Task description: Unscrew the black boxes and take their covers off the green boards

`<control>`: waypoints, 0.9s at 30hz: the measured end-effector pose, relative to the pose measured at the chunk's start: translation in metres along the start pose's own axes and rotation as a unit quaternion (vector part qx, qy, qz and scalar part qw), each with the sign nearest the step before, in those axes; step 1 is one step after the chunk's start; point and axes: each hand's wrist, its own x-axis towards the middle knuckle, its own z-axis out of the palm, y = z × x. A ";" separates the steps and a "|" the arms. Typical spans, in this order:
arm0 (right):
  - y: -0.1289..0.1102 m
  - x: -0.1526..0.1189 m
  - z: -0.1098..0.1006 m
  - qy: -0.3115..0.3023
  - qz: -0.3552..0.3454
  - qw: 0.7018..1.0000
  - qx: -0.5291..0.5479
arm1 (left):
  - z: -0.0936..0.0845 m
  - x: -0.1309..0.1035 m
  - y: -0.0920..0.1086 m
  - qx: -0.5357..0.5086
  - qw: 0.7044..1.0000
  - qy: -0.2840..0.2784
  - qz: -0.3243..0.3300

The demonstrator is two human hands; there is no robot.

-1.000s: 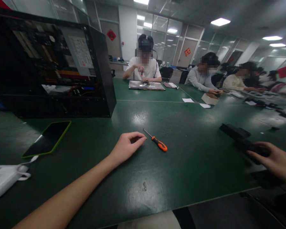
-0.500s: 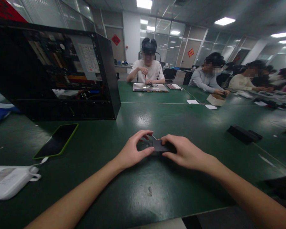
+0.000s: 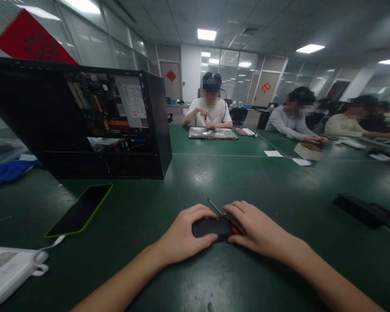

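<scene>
A small black box-like part is low over the green table, between my two hands. My left hand grips its left side, thumb in front and fingers behind. Under the palm of my right hand lies a red and black screwdriver handle, its thin metal shaft pointing up and left behind the part. The right thumb and fingers close round the handle and the part's right end.
An open black computer case stands at the back left. Nearer are a phone with a green edge and a white power bank. A black object lies right. Across the table a person works on a flat panel.
The view has tilted up, so things sit lower in the picture. My right hand has shifted on the part, and the screwdriver's red handle and shaft now show more.
</scene>
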 end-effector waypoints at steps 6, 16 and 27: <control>0.017 -0.004 -0.008 -0.035 0.058 0.997 -0.027 | 0.002 0.001 0.002 0.018 1.000 -0.002 -0.020; 0.007 -0.007 -0.035 0.255 0.020 0.961 0.103 | 0.004 0.000 0.005 0.010 0.999 -0.027 -0.040; -0.005 -0.015 -0.019 0.376 -0.045 0.872 0.311 | 0.007 0.001 0.008 0.000 0.999 -0.033 -0.022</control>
